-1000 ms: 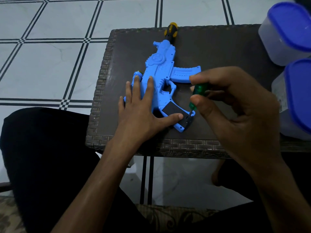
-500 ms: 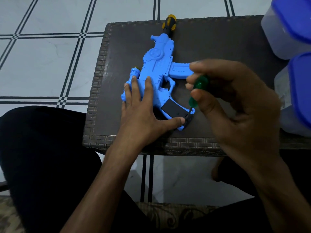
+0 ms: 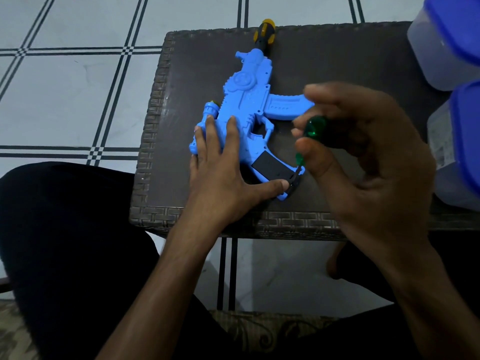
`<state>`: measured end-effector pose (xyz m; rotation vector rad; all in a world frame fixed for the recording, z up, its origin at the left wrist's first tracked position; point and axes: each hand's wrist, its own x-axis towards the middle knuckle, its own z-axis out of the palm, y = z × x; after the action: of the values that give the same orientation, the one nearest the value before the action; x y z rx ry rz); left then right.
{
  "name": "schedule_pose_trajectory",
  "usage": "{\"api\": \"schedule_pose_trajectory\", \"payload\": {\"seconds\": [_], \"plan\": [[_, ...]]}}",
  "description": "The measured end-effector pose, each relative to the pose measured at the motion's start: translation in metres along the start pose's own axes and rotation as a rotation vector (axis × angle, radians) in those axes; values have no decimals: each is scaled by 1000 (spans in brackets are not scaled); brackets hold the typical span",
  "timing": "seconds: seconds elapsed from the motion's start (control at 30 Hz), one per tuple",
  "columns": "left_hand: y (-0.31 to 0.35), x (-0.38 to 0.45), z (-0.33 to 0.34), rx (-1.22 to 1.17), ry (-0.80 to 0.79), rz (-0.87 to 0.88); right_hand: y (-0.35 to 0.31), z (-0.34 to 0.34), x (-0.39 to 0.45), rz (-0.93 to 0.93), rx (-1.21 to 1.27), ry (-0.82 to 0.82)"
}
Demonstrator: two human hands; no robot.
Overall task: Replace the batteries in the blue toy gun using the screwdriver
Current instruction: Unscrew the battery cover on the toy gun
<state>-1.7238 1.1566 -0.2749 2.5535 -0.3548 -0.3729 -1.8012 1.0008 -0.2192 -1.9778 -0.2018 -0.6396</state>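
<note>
- The blue toy gun [image 3: 246,100] lies flat on the dark desk [image 3: 181,74].
- The left hand [image 3: 223,178] presses on the gun's rear with straight fingers, thumb beside the black panel [image 3: 270,166].
- The right hand [image 3: 363,157], just right of the grip, pinches the green screwdriver [image 3: 313,128], tip at the grip's end.

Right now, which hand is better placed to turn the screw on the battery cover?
Right. The right hand already pinches the green screwdriver, its tip at the grip's end by the black battery cover. The left hand lies flat, steadying the blue toy gun.
</note>
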Motion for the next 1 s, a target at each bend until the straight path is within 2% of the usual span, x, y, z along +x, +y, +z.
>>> {"api": "schedule_pose_trajectory", "payload": {"seconds": [0.23,0.37,0.53,0.7,0.8,1.0], "plan": [[-1,0,0,-23,-1,0,-1,-6,2,-72,-123,-57],[-1,0,0,-17,-5,-2,1,-6,3,-116,-210,20],[0,0,-1,-6,-3,-7,-1,-2,-2,-16,-10,16],[0,-1,-1,-34,-10,-10,-1,-5,0,-85,-137,-32],[0,-1,-1,-17,-3,-9,0,-5,2,-90,-185,4],[0,-1,-1,11,7,-5,-1,-1,-2,-12,-47,41]]}}
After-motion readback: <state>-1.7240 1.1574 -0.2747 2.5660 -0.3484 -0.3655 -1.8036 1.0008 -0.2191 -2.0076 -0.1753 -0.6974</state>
